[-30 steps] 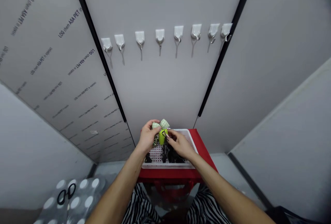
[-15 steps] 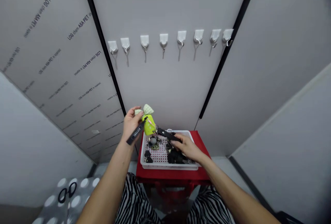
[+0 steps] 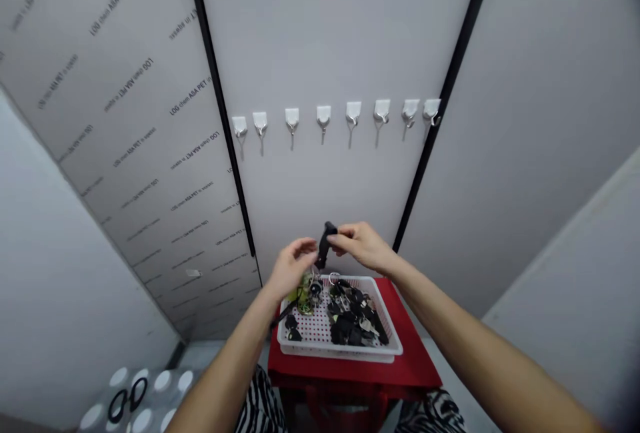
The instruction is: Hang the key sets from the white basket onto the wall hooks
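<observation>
My right hand (image 3: 357, 243) pinches the top of a black strap keychain (image 3: 325, 246) and holds it upright above the back edge of a white perforated basket (image 3: 340, 352). Close to the strap's lower end is my left hand (image 3: 293, 265), thumb and fingers apart and slightly curled. Below that hand, a yellow-green pouch keychain (image 3: 299, 292) lies at the basket's left side, partly covered and blurred. Small metal and dark charms hang or lie beside it. Black keychains and keys (image 3: 353, 316) are heaped in the basket's right half.
The basket stands on a red box-like stand (image 3: 415, 360) between my knees. Several white adhesive hooks (image 3: 323, 116) run in a row along the wall ahead. Black-handled scissors (image 3: 127, 398) lie on a dotted surface at lower left.
The yellow-green pouch keychain has gone down from my left hand into the basket's left side. My right hand has risen, with a black strap now upright. The view has shifted upward.
</observation>
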`<action>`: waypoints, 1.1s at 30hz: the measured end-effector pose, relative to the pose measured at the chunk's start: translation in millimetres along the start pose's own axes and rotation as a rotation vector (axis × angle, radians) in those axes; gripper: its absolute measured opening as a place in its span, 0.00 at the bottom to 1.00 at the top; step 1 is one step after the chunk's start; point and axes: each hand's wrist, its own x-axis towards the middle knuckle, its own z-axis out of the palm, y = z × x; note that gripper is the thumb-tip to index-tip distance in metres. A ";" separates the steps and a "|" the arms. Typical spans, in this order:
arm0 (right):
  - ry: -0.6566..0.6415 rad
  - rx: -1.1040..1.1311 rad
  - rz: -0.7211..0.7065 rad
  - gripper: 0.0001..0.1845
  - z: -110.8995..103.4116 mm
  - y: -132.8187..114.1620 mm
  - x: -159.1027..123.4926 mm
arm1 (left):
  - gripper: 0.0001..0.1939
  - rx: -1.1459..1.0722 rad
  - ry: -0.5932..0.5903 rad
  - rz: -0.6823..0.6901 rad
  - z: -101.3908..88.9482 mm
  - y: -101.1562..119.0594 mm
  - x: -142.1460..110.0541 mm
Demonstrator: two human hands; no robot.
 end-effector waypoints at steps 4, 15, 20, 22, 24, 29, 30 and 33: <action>-0.031 -0.106 -0.062 0.11 11.9 -23.3 18.6 | 0.08 -0.036 -0.045 0.066 12.4 7.2 -0.4; 0.238 0.112 -0.244 0.11 34.0 -68.6 60.1 | 0.14 -0.293 0.298 0.143 -16.4 55.7 11.4; 0.343 0.234 -0.336 0.09 58.8 -95.9 93.2 | 0.14 -0.354 0.433 0.200 -48.4 82.2 28.1; 0.400 0.259 -0.386 0.08 65.5 -107.0 108.1 | 0.13 -0.367 0.452 0.210 -60.1 91.4 38.9; 0.443 0.273 -0.419 0.08 68.6 -118.6 121.3 | 0.11 -0.364 0.459 0.226 -68.7 101.5 50.6; 0.565 0.231 -0.412 0.08 65.9 -144.6 143.5 | 0.08 -0.324 0.462 0.322 -78.6 128.1 76.5; 0.587 0.196 -0.385 0.08 65.3 -147.7 146.4 | 0.08 -0.317 0.464 0.327 -79.8 131.2 80.6; 0.617 0.047 -0.279 0.09 65.9 -148.6 153.3 | 0.07 -0.287 0.479 0.260 -83.9 132.0 89.0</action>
